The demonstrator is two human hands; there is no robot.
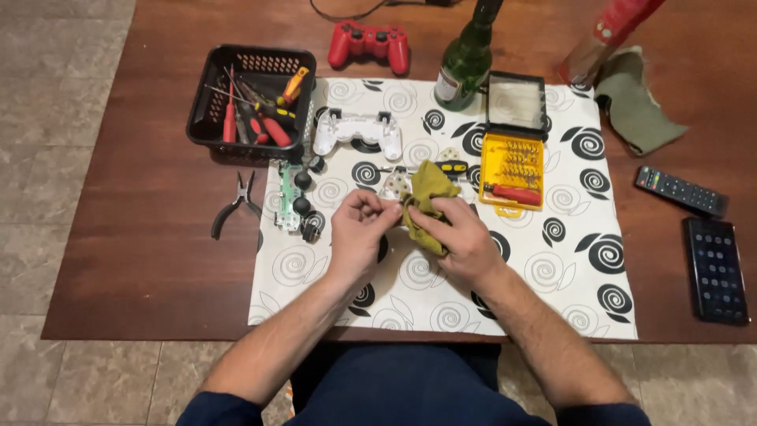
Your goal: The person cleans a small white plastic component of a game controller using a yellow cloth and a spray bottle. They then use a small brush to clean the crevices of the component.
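Note:
My right hand [460,235] grips an olive-yellow cloth [428,193] and presses it toward my left hand [359,227], whose fingers pinch something small that I cannot make out. Both hands hover over a white mat with black swirls [552,272]. Just behind them lie a white controller shell [356,130], a green circuit board with black thumbsticks [293,197] and small white button parts [394,184].
A black basket of screwdrivers [251,101] sits at the back left, with black pliers [235,203] beside the mat. A red controller [368,43], a green bottle [465,63], a yellow bit set [511,167], a grey-green rag [637,106], a remote [680,190] and a phone [715,270] lie around.

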